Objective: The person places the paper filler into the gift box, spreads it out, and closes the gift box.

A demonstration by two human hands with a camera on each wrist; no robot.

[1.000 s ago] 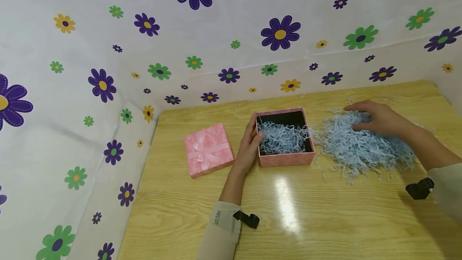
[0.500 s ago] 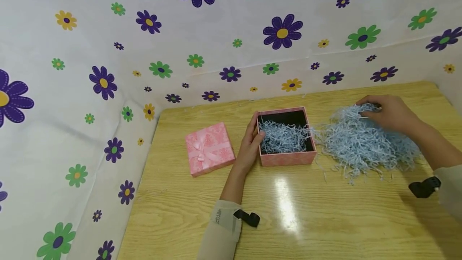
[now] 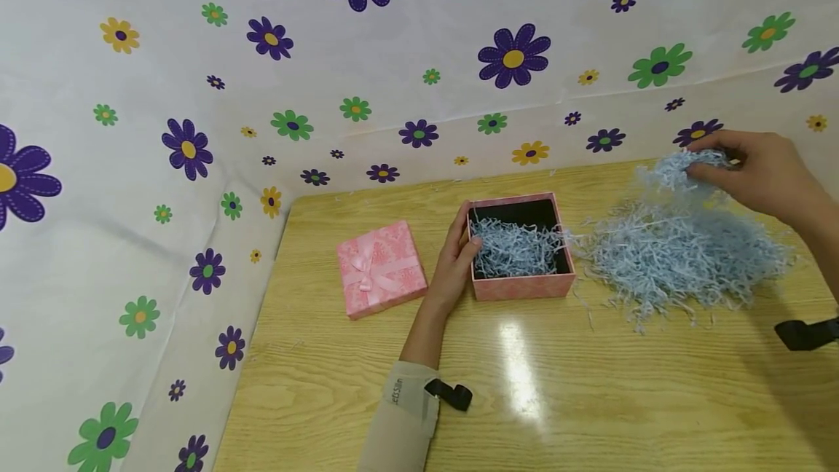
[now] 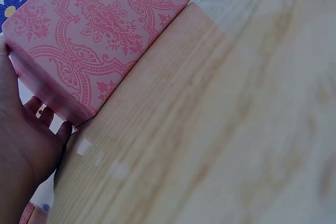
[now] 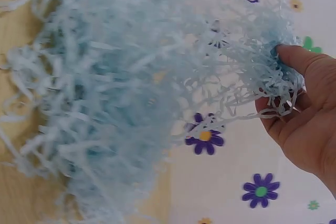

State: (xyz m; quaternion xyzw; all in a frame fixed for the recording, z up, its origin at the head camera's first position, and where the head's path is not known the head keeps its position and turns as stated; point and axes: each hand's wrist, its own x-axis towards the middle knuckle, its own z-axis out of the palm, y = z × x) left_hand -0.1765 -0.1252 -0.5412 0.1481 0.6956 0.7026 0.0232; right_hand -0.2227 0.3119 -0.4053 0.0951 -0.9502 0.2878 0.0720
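On the table stands a pink patterned gift box (image 3: 522,288), its dark inside partly filled with pale blue shredded paper (image 3: 514,248). My left hand (image 3: 452,268) holds the box by its left wall, thumb at the rim. The left wrist view shows the box's pink side (image 4: 105,35) and my fingers against its end. At the right, my right hand (image 3: 763,170) grips a tuft of blue shredded paper (image 3: 682,170), raised above a larger heap of shredded paper (image 3: 682,253). Strands trail from the tuft toward the heap in the right wrist view.
A pink box lid (image 3: 380,268) with a ribbon bow lies left of the box. Loose paper strands stretch between the box and the heap. A flower-printed white cloth (image 3: 393,57) rises behind and left of the wooden table (image 3: 577,399).
My right hand has closed on some shredded paper and lifted it up and to the right, off the heap. My left hand and the box have stayed in place.
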